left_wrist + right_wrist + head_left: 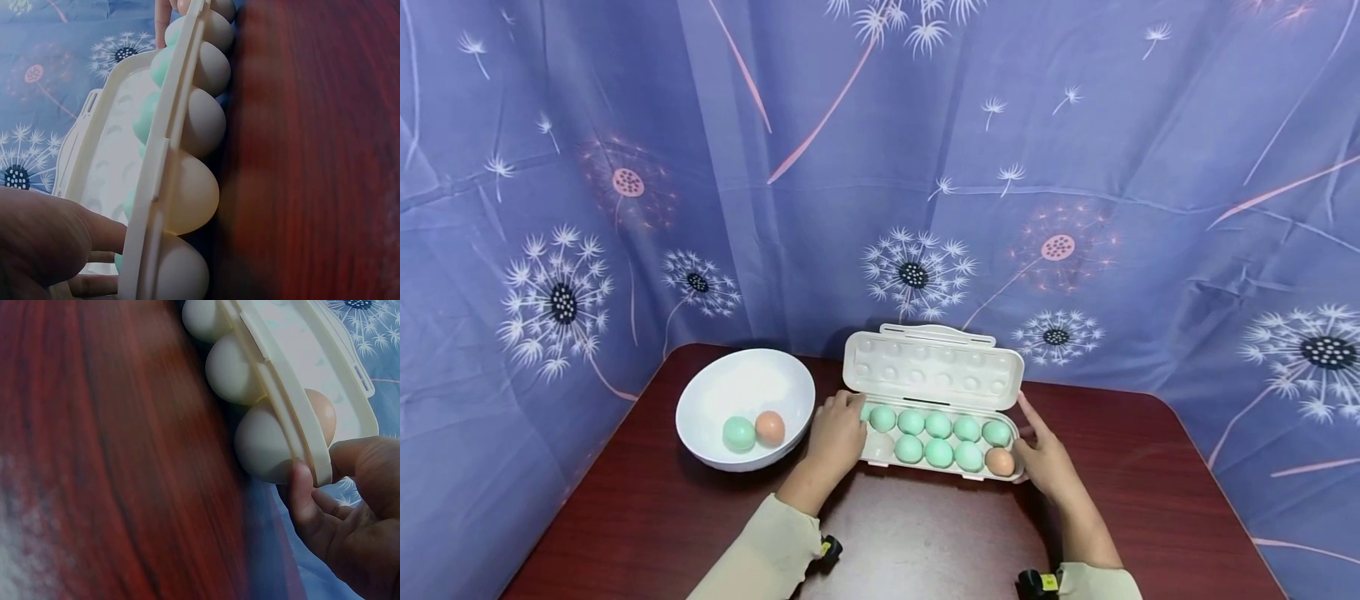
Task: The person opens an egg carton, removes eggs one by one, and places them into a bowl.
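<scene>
A white plastic egg carton (880, 471) rests on the table with its lid (936, 367) folded back. Several green eggs (939, 452) fill most pockets, and a brown egg (1000, 461) sits at the front right corner. The front left pocket shows no egg. My left hand (837, 429) grips the carton's left end, its fingers partly hidden by the rim in the left wrist view. At the opposite end, my right hand (1047, 458) holds the carton's edge; the thumb (301, 494) presses the rim in the right wrist view.
Left of the carton stands a white bowl (700, 417) with a green egg (739, 434) and a brown egg (770, 427) inside. A blue dandelion-print curtain (820, 233) hangs right behind the dark red wooden table (1150, 483).
</scene>
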